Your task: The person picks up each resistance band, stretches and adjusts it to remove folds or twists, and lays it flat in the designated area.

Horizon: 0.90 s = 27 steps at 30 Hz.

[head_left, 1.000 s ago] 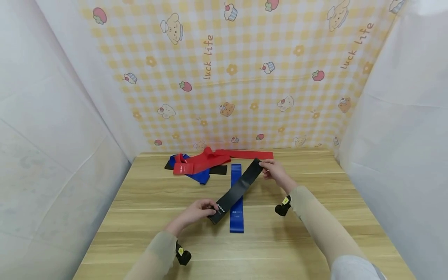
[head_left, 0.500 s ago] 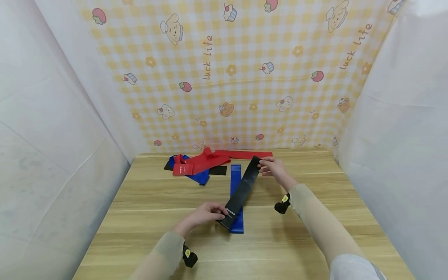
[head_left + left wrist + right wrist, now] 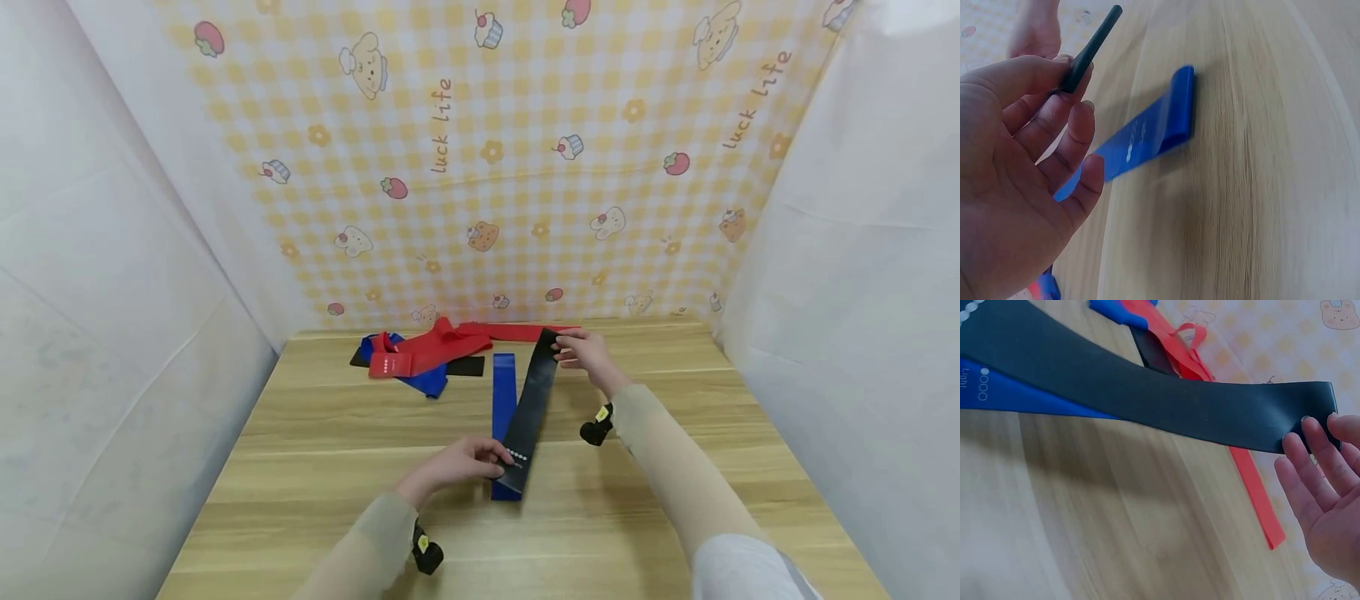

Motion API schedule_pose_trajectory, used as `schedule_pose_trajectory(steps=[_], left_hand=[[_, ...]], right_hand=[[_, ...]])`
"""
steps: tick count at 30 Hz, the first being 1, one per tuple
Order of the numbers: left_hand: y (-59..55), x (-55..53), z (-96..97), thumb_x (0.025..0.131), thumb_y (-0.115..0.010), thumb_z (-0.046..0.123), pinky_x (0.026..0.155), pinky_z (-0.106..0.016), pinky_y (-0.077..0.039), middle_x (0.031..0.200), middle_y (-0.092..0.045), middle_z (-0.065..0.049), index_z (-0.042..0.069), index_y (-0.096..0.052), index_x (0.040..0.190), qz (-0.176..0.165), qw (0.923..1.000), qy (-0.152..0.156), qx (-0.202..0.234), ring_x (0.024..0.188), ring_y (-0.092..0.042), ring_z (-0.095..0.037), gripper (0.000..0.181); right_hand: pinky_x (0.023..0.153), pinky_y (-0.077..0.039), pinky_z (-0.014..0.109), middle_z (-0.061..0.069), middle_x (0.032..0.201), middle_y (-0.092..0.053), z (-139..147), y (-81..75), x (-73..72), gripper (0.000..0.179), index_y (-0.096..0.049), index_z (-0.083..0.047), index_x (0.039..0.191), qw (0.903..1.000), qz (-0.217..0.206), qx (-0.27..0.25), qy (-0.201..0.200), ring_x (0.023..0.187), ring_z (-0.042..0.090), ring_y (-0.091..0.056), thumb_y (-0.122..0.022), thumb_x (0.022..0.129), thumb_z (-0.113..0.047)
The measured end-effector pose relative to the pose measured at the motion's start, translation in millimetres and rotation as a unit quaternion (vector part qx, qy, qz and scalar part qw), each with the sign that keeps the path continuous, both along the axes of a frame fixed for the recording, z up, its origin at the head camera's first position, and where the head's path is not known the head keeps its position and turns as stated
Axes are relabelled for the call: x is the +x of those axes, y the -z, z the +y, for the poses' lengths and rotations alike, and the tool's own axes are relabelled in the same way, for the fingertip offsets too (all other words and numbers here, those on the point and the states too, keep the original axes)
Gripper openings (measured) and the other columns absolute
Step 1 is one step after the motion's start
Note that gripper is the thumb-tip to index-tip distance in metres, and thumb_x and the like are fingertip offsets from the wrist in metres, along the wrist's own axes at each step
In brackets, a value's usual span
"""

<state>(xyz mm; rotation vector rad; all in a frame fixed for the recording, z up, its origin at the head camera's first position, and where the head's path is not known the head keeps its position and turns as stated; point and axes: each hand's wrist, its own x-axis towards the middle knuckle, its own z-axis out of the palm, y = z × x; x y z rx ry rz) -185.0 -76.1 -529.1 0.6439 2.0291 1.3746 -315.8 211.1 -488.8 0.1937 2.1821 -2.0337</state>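
A black resistance loop band (image 3: pixel 534 400) with white dots printed near its near end is stretched between both hands, raised over the table. My left hand (image 3: pixel 461 462) pinches its near end between thumb and fingers. The far end is pinched by my right hand (image 3: pixel 588 357). Beneath it a blue resistance band (image 3: pixel 504 392) lies flat on the wood, running away from me and partly covered by the black one. In the left wrist view the blue band's near end (image 3: pixel 1179 106) forms a rounded fold. The right wrist view shows the black band (image 3: pixel 1179 406) slightly bowed.
At the back left lies a loose pile: a crumpled red band (image 3: pixel 442 348), a blue band (image 3: pixel 429 383) and a black band (image 3: pixel 467 366). A straight red strip (image 3: pixel 517 332) runs along the back edge by the patterned curtain (image 3: pixel 495 192). White cloth walls (image 3: pixel 840 275) stand at both sides.
My left hand has moved right with the near end of the black band, turning it from a diagonal to nearly lengthwise, over the blue band's near end. My right hand has shifted slightly farther away.
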Motion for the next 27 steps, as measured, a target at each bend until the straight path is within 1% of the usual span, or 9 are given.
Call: schedule_pose_trajectory(steps=[2, 5, 8, 12, 15, 18, 22, 25, 27], left_hand=[[-1.7, 0.4, 5.2, 0.093, -0.063, 0.009, 0.078, -0.03, -0.047, 0.103, -0.065, 0.001, 0.013, -0.07, 0.108, -0.008, 1.0, 0.003, 0.0, 0.087, -0.057, -0.016, 0.017], [-2.7, 0.9, 11.8, 0.092, -0.064, 0.008, 0.075, -0.029, -0.046, 0.101, -0.064, 0.001, 0.013, -0.07, 0.107, -0.013, 0.9999, 0.005, -0.004, 0.086, -0.055, -0.016, 0.017], [-1.9, 1.3, 17.8, 0.091, -0.065, 0.008, 0.073, -0.028, -0.045, 0.097, -0.064, -0.002, 0.014, -0.071, 0.107, -0.015, 0.9998, 0.01, -0.008, 0.084, -0.054, -0.015, 0.017], [0.2, 2.3, 24.9, 0.091, -0.067, 0.008, 0.07, -0.026, -0.045, 0.09, -0.063, -0.002, 0.015, -0.071, 0.106, -0.02, 0.9997, 0.015, -0.009, 0.078, -0.053, -0.014, 0.018], [3.4, 3.0, 28.9, 0.09, -0.067, 0.01, 0.068, -0.026, -0.044, 0.085, -0.062, 0.0, 0.015, -0.071, 0.106, -0.023, 0.9996, 0.014, -0.009, 0.075, -0.053, -0.013, 0.018], [6.6, 3.6, 30.6, 0.089, -0.068, 0.01, 0.066, -0.026, -0.044, 0.081, -0.061, 0.0, 0.016, -0.071, 0.106, -0.025, 0.9996, 0.008, -0.012, 0.072, -0.053, -0.013, 0.018], [9.8, 5.1, 31.4, 0.088, -0.069, 0.007, 0.063, -0.026, -0.043, 0.078, -0.06, -0.001, 0.016, -0.071, 0.104, -0.027, 0.9995, -0.005, -0.013, 0.07, -0.052, -0.014, 0.018], [11.5, 5.7, 33.4, 0.089, -0.068, 0.007, 0.063, -0.026, -0.043, 0.077, -0.059, 0.0, 0.016, -0.072, 0.103, -0.023, 0.9997, -0.006, -0.008, 0.069, -0.052, -0.013, 0.018], [11.9, 6.3, 35.5, 0.089, -0.068, 0.007, 0.062, -0.025, -0.043, 0.075, -0.059, 0.001, 0.017, -0.072, 0.103, -0.02, 0.9998, -0.004, -0.005, 0.067, -0.052, -0.012, 0.018]], right_hand=[[0.093, -0.047, 0.052, 0.023, 0.114, -0.063, -0.9, -0.6, -2.3, 0.036, -0.053, 0.003, 0.128, 1.0, -0.002, 0.003, -0.005, 0.103, 0.039, -0.063, -0.056, 0.099, -0.017], [0.094, -0.045, 0.053, 0.02, 0.112, -0.063, -2.3, -1.1, -6.2, 0.038, -0.052, 0.003, 0.131, 0.9998, -0.001, 0.01, -0.016, 0.106, 0.041, -0.061, -0.056, 0.1, -0.019], [0.094, -0.046, 0.053, 0.015, 0.107, -0.065, -3.7, -2.1, -9.6, 0.038, -0.053, 0.002, 0.131, 0.9995, 0.006, 0.021, -0.024, 0.102, 0.038, -0.063, -0.056, 0.1, -0.021], [0.093, -0.045, 0.055, 0.017, 0.105, -0.064, -6.2, -5.6, -11.7, 0.036, -0.055, 0.001, 0.13, 0.9989, 0.015, 0.03, -0.032, 0.09, 0.03, -0.067, -0.055, 0.1, -0.019], [0.093, -0.045, 0.056, 0.017, 0.104, -0.065, -7.6, -7.5, -12.5, 0.036, -0.055, 0.002, 0.13, 0.9989, 0.019, 0.028, -0.032, 0.083, 0.025, -0.067, -0.056, 0.099, -0.017], [0.092, -0.045, 0.056, 0.016, 0.102, -0.066, -8.8, -8.3, -13.4, 0.038, -0.054, 0.003, 0.131, 0.9988, 0.022, 0.026, -0.034, 0.082, 0.024, -0.068, -0.056, 0.099, -0.016], [0.092, -0.045, 0.057, 0.015, 0.101, -0.066, -10.6, -8.2, -14.1, 0.039, -0.053, 0.004, 0.132, 0.9987, 0.023, 0.026, -0.037, 0.085, 0.027, -0.068, -0.056, 0.098, -0.016], [0.092, -0.045, 0.057, 0.013, 0.097, -0.067, -10.8, -7.1, -15.5, 0.038, -0.054, 0.003, 0.13, 0.9989, 0.024, 0.03, -0.027, 0.084, 0.027, -0.068, -0.057, 0.098, -0.016], [0.091, -0.046, 0.057, 0.011, 0.094, -0.067, -10.4, -6.2, -16.6, 0.037, -0.055, 0.003, 0.13, 0.9988, 0.026, 0.036, -0.021, 0.081, 0.025, -0.068, -0.057, 0.098, -0.016]])
